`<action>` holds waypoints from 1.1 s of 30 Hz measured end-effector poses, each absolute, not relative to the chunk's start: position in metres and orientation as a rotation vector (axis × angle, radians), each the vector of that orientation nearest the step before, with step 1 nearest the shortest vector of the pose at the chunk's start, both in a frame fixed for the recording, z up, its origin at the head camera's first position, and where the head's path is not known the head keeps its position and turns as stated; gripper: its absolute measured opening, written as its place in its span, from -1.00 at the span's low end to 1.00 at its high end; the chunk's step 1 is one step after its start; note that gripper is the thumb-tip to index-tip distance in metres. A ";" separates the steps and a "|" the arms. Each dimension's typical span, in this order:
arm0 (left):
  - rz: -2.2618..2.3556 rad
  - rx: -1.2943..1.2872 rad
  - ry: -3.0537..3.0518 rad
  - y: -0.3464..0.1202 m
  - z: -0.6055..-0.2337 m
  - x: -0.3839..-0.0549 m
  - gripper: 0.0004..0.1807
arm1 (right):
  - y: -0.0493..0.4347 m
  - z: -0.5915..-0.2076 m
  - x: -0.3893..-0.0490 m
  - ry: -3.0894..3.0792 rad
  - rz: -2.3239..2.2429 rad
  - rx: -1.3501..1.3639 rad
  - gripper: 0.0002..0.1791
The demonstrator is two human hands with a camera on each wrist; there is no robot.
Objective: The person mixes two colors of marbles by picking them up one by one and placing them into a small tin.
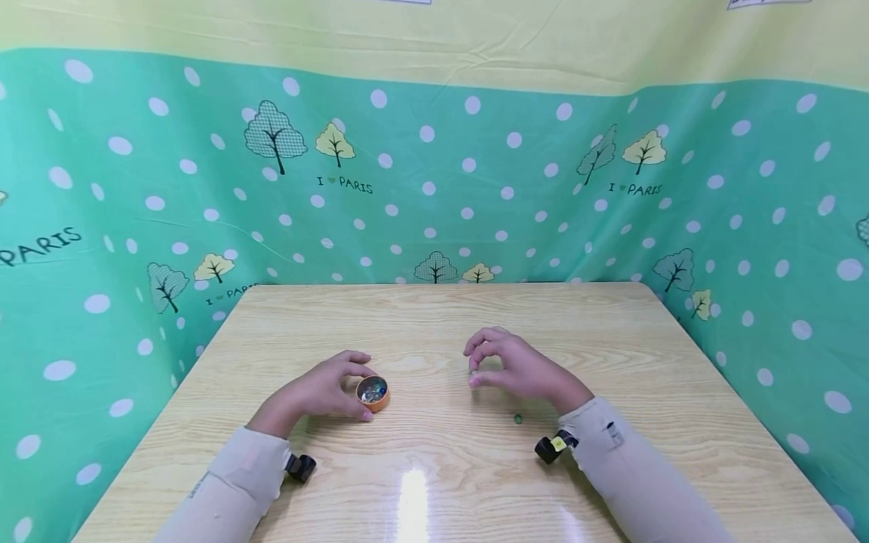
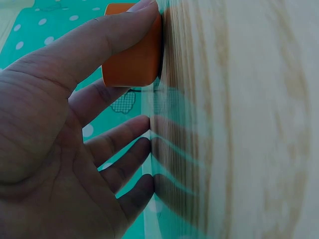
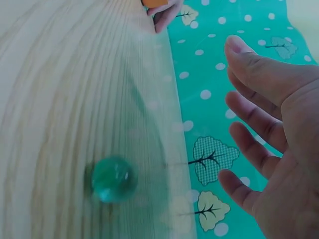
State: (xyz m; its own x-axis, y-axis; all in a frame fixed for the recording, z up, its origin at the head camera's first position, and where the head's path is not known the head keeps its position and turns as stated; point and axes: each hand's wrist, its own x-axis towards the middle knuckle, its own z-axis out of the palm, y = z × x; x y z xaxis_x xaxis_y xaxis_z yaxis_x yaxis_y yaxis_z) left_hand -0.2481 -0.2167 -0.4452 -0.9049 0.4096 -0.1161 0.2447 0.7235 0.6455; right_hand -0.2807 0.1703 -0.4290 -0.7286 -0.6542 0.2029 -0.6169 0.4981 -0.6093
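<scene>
My left hand holds a short, round orange container between thumb and forefinger, while its other fingertips rest on the table. Several shiny glass marbles, some dark blue, show inside the container in the head view. To the right, my right hand is raised over the table, thumb and forefinger pinching a small greenish marble; in the right wrist view the thumb hides it. A green glass marble lies on the table below that hand, on the near side of it in the head view.
The wooden table reaches back to a green, dotted curtain that hangs behind and along both sides. Black wrist cameras are strapped at both sleeves. Bright light reflects off the table's near part.
</scene>
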 end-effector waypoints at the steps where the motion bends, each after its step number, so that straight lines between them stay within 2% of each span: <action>1: 0.951 0.518 2.677 -0.217 -0.445 -0.248 -0.36 | 0.169 -0.428 -0.281 2.668 -1.057 -1.141 -0.77; 11: 0.943 0.523 2.675 -0.215 -0.445 -0.248 -0.38 | 0.153 -0.427 -0.281 2.685 -1.066 -1.219 -0.78; 21: 0.926 0.516 2.685 -0.215 -0.446 -0.247 -0.36 | 0.138 -0.423 -0.279 2.654 -1.156 -1.249 -0.93; 33: 0.930 0.512 2.693 -0.215 -0.447 -0.245 -0.36 | 0.120 -0.420 -0.276 2.701 -1.160 -1.195 -0.87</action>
State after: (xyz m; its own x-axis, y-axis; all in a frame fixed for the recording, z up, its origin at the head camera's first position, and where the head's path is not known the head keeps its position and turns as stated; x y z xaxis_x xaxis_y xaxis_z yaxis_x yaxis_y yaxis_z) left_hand -0.2447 -0.2148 -0.4470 -0.9080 0.4026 -0.1158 0.2454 0.7352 0.6318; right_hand -0.2764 0.1199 -0.4202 -0.7158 -0.6293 0.3026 -0.6527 0.4491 -0.6101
